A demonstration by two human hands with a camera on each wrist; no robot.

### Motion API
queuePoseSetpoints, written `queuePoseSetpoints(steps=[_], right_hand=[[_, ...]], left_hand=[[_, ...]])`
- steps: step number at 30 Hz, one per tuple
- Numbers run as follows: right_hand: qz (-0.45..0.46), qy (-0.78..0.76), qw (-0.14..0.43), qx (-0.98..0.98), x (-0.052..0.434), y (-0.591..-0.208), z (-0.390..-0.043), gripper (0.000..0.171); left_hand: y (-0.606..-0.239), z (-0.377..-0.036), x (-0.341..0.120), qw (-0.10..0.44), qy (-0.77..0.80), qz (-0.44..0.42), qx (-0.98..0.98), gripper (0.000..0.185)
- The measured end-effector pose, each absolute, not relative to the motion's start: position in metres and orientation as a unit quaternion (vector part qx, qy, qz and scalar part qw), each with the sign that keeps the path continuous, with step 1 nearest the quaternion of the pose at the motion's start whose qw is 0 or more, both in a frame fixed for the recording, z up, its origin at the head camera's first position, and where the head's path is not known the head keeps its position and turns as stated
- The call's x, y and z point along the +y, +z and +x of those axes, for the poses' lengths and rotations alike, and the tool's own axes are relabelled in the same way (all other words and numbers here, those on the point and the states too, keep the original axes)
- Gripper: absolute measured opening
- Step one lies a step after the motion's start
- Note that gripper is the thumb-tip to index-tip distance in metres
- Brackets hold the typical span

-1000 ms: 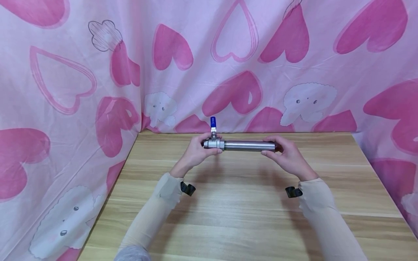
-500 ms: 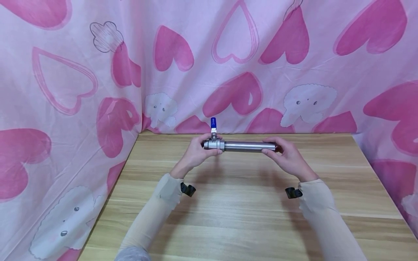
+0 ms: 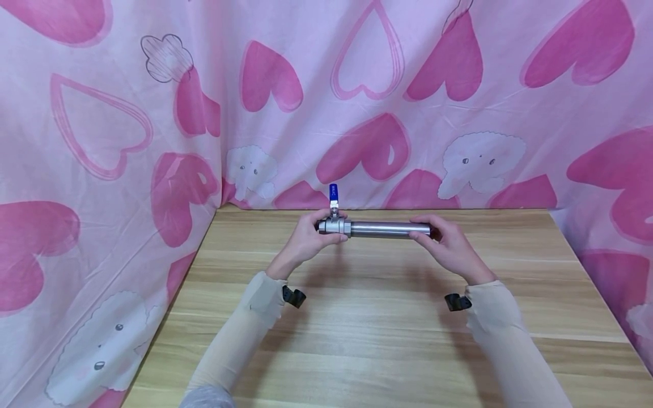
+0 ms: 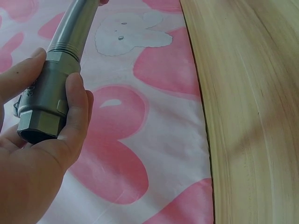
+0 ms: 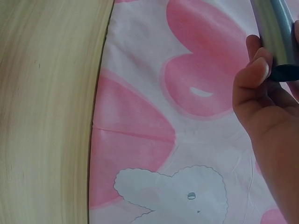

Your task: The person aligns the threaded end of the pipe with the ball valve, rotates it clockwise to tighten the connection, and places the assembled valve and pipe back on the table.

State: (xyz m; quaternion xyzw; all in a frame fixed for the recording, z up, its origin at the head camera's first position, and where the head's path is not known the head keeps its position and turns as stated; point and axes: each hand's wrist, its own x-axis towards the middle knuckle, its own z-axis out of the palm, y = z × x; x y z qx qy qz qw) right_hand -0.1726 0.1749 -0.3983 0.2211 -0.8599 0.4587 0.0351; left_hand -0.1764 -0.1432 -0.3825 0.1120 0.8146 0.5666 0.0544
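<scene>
A steel pipe (image 3: 389, 229) lies level above the far part of the wooden table (image 3: 377, 328), joined at its left end to a steel ball valve (image 3: 334, 225) with a blue lever (image 3: 333, 191) standing upright. My left hand (image 3: 308, 238) grips the valve body (image 4: 46, 100), thumb and fingers wrapped round it. My right hand (image 3: 448, 241) grips the pipe's right end (image 5: 273, 28), fingers curled over it. Both hands hold the assembly off the table.
A pink cloth with hearts and white animal figures (image 3: 326, 102) hangs behind the table and drapes down both sides. The table's back edge lies just behind the pipe. Small black clips sit at both wrists.
</scene>
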Motion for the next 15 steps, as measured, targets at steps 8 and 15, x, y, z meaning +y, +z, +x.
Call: queuePoseSetpoints(steps=[8,15], right_hand=[[0.218,0.473,0.031,-0.853,0.1736,-0.3977,-0.1716,0.034],[0.219,0.477,0.027,-0.85,0.173,-0.3976,-0.1715,0.039]], left_hand=[[-0.383,-0.1768,-0.1424,0.053,0.562,0.111,0.818,0.043],[-0.3837,-0.1772,-0.1419,0.049,0.555,0.109,0.823,0.043]])
